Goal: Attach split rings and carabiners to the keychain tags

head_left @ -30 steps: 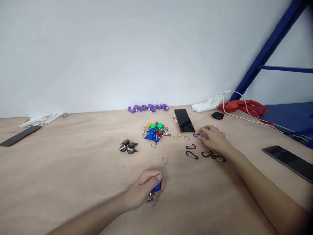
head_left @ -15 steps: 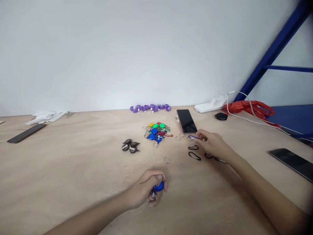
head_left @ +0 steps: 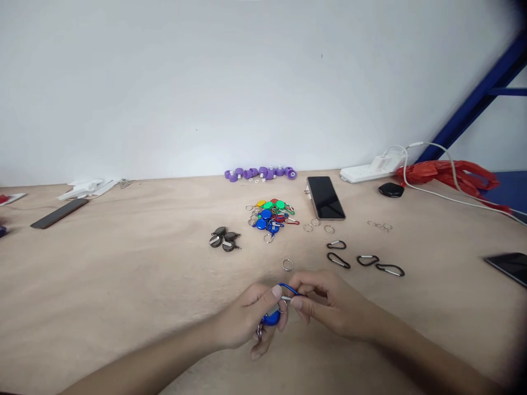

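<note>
My left hand [head_left: 247, 318] grips a blue round key tag [head_left: 270, 318] with a metal ring, low over the wooden table [head_left: 123, 274]. My right hand [head_left: 329, 304] pinches a blue carabiner [head_left: 288, 289] and holds it against the tag's ring, fingertips of both hands meeting. A loose split ring [head_left: 287, 265] lies just beyond the hands. Several black carabiners [head_left: 362, 260] lie to the right of it. A heap of coloured key tags [head_left: 270, 215] sits further back.
Dark key fobs [head_left: 224, 240] lie left of the heap. A phone [head_left: 325, 197] lies behind loose rings [head_left: 317, 225]. Purple wheels [head_left: 259, 174], a power strip [head_left: 370, 170], a red bag [head_left: 448, 173] line the wall. Other phones lie far left [head_left: 60, 213] and far right [head_left: 508, 266].
My right hand picked up the blue carabiner near the phone and carried it back to my left hand, which stayed put with the blue tag. The view shifted slightly left.
</note>
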`<state>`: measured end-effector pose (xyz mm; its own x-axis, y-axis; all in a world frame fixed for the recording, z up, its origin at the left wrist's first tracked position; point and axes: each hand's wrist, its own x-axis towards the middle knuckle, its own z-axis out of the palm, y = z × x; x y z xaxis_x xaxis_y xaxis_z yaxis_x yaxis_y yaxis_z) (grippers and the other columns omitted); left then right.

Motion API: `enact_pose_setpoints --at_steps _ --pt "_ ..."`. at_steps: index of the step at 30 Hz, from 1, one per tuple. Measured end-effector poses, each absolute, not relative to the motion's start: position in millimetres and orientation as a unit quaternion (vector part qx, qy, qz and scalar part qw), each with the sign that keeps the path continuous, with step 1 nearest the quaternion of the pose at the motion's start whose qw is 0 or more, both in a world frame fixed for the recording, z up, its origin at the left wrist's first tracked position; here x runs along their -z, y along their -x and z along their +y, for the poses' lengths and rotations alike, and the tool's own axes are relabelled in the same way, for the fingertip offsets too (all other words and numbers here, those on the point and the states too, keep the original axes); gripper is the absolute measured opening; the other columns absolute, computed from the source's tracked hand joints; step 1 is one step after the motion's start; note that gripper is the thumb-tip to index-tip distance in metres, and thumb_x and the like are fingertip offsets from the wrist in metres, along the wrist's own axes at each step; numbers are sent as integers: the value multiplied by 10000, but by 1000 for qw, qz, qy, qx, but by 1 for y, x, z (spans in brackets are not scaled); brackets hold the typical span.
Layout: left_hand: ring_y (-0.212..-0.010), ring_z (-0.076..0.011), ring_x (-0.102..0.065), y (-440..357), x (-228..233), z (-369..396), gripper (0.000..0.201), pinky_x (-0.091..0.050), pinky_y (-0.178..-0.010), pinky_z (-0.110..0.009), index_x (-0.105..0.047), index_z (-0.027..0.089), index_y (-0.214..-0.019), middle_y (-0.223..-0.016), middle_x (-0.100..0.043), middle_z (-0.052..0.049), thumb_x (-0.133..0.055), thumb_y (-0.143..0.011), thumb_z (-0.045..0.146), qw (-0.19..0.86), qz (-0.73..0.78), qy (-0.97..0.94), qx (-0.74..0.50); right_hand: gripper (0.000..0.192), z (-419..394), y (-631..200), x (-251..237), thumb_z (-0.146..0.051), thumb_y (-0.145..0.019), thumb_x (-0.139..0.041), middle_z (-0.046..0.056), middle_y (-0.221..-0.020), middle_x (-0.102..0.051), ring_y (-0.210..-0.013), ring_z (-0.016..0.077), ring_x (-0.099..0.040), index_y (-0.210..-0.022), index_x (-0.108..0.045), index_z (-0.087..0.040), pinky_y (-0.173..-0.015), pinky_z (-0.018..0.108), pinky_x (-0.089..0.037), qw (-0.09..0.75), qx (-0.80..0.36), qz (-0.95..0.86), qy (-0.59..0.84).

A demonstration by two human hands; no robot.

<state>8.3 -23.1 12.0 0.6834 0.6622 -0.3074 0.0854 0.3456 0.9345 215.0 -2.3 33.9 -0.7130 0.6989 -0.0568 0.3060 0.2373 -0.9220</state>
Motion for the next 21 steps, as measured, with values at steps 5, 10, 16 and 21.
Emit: enact_pose_setpoints --at_steps 5,10,16,21 --pt "-235 -78 -377 -10 -13 -24 556 -194 -316 -193 -500 168 -680 -341 -403 67 -291 -934 617 752 350 -524 -191 215 -3 -214 -38 -326 -966 -432 35 -823 -618 -727 161 -542 -885 -571 -182 -656 280 -411 172 -375 -854 318" --pt "-246 -78 -375 -11 -14 -24 546 -206 -341 -200 -499 167 -679 -336 -414 60 -273 -948 585 739 365 -535 -183 232 -5 -210 -32 -284 -1003 -323 49 -878 -611 -750 168 -554 -873 -492 -193 -668 291 -430 149 -331 -879 309" --pt "-260 -78 -377 -9 -12 -24 557 -199 -350 -208 -513 158 -700 -352 -433 51 -263 -950 588 740 357 -541 -179 128 -4 -207 -11 -187 -920 -401 40 -729 -580 -645 180 -531 -799 -440 -198 -598 285 -400 151 -169 -923 311" --pt "-305 -71 -380 -10 -17 -26 458 -221 -375 -191 -499 161 -763 -388 -442 61 -372 -923 571 730 350 -553 -196 191 -5 -206 -12 -198 -944 -340 36 -712 -572 -631 174 -528 -778 -432 -206 -602 282 -408 171 -171 -920 309"
